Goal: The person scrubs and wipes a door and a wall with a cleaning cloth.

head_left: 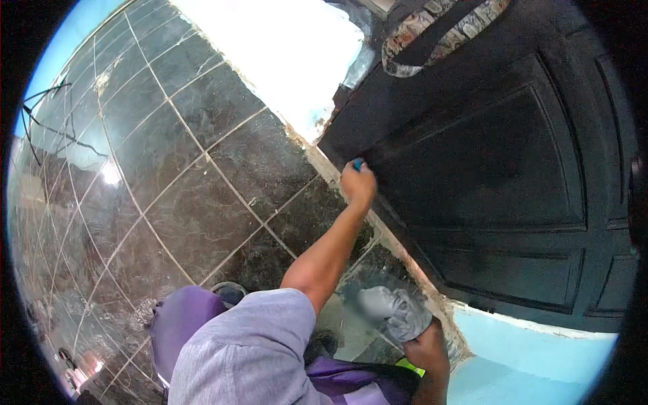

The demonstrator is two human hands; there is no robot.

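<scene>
My left hand (358, 183), at the end of a grey-sleeved arm, is closed on a small blue object (358, 164); most of it is hidden by the fingers, so its kind does not show. The hand is at the lower edge of a black panelled door (486, 169), where it meets the rough strip beside the dark tiles (236, 169). Lower down, my right hand (426, 347) grips a crumpled grey cloth (408, 316) with a printed pattern. Part of the cloth's left side is blurred.
A patterned fabric strap (439, 40) hangs in a loop against the door. A light blue wall (533, 354) borders it at lower right. My purple-clad knee (185, 327) is at lower left, with a round rim (229, 291) of some container behind it. Dark wires (47, 125) stand far left.
</scene>
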